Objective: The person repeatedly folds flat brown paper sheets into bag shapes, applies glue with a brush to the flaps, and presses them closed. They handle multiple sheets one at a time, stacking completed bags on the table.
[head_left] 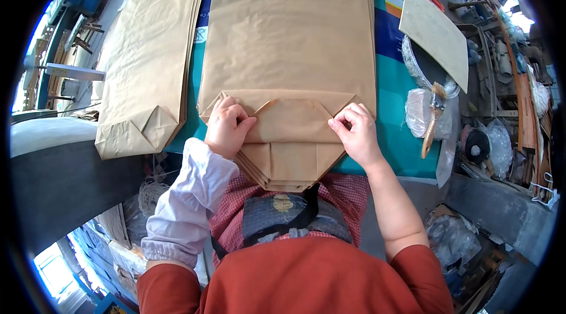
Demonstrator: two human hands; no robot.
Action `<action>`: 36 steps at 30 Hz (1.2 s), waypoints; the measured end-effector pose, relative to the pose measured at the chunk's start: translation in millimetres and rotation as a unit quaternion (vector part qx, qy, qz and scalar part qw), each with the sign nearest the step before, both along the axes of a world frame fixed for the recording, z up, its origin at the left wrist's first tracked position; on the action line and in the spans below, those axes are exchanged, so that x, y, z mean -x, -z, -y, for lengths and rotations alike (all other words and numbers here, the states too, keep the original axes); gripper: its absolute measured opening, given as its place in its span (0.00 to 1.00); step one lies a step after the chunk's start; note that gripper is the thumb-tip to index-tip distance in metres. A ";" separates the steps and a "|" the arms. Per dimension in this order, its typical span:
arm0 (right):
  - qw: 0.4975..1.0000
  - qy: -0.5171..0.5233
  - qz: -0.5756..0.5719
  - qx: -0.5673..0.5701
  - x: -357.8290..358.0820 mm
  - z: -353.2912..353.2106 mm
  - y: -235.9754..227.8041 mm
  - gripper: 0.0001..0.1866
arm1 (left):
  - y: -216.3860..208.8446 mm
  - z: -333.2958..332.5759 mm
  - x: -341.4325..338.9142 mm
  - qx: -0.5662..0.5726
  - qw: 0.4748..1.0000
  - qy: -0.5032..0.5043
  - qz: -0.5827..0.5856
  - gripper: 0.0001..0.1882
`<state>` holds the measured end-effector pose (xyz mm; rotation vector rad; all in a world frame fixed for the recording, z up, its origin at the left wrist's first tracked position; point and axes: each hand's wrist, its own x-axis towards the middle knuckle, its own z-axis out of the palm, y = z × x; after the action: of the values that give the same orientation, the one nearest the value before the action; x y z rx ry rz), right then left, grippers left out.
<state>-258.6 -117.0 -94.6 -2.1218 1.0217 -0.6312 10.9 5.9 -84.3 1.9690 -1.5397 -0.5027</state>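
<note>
A stack of large brown paper bags lies in front of me, the near end hanging past the table edge. On the top bag, the bottom is folded over into a flap with slanted corner folds. My left hand is closed on the flap's left side, thumb and fingers pinched together. At its right side my right hand pinches the paper the same way. Below the flap, the layered bottoms of the lower bags show. To the left lies a second stack of brown paper bags with a folded bottom.
A teal sheet covers the table. On the right are a wood-handled brush, a tub partly under a pale board, and a plastic-wrapped bundle. A grey machine-like body stands at the left.
</note>
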 end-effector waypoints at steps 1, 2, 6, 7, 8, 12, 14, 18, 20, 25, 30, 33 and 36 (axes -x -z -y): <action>1.000 0.010 -0.005 -0.004 -1.1 -0.8 2.2 0.11 | 4.3 -0.9 1.3 0.036 0.999 0.008 0.037 0.10; 1.000 0.020 -0.010 -0.008 -2.2 -2.4 3.5 0.12 | 7.1 -2.9 2.4 -0.002 0.997 -0.007 0.076 0.13; 0.986 0.086 -0.137 0.045 -24.9 3.4 -8.0 0.18 | -9.8 22.9 21.2 -0.064 0.969 -0.101 0.216 0.23; 0.973 0.110 -0.190 0.067 -32.0 5.6 -5.1 0.19 | -14.3 34.0 25.5 -0.124 0.962 -0.110 0.215 0.25; 0.957 0.134 -0.241 0.088 -40.2 8.1 -1.1 0.21 | -22.3 44.9 29.0 -0.183 0.952 -0.119 0.214 0.26; 0.955 0.150 -0.232 0.111 -40.8 9.9 2.2 0.24 | -36.2 59.2 31.9 -0.228 0.938 -0.141 0.220 0.29; 0.978 0.144 -0.119 0.088 -34.7 7.6 -9.0 0.21 | -27.5 36.7 24.2 -0.042 0.960 -0.138 0.241 0.24; 0.985 0.005 -0.046 0.166 -18.2 -28.9 -35.4 0.21 | -47.9 1.5 34.3 0.085 0.969 0.058 0.223 0.17; 0.968 -0.117 -0.107 0.194 -42.4 -43.7 -36.6 0.34 | -43.8 0.3 55.5 -0.038 0.947 0.173 0.268 0.38; 0.970 -0.103 -0.180 0.130 -44.0 -45.1 -20.0 0.46 | -14.0 3.5 42.7 -0.078 0.960 0.143 0.229 0.46; 0.992 -0.111 -0.067 0.001 -23.8 -26.7 -20.0 0.48 | -19.1 10.0 65.7 -0.149 0.935 0.084 0.311 0.49; 0.994 -0.035 0.105 0.006 2.0 -13.6 -42.8 0.40 | -59.2 24.6 86.9 -0.267 0.836 0.112 0.465 0.40; 0.990 -0.014 0.138 0.009 -4.1 -15.1 -69.2 0.34 | -6.0 35.3 85.3 0.051 0.892 0.161 0.419 0.27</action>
<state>-254.5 -102.0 -25.3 -1.9913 0.8349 -0.8933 -74.4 -29.4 -78.3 1.9490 -2.3679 0.3843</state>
